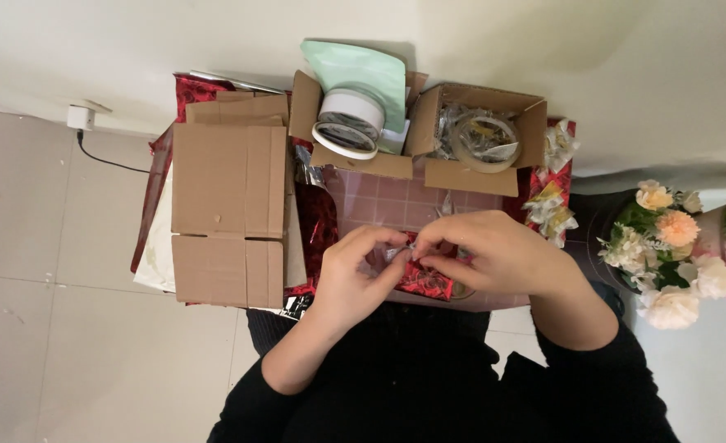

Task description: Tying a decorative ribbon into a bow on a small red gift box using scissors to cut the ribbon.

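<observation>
Red foil-wrapped piece (pixel 423 280) pinched between left hand (pixel 355 275) and right hand (pixel 494 254), above pink grid mat (pixel 379 201).

small wrapped piece (pixel 423 279) half-hidden by hands, bouquet (pixel 681 254) cropped

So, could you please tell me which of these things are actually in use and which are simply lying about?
In use:
- left hand
- right hand
- small red patterned foil piece, pinched by both
- pink tiled board beneath

Lying about:
- flattened brown cardboard box
- white tape rolls
- clear tape roll
- pastel artificial flowers
</observation>
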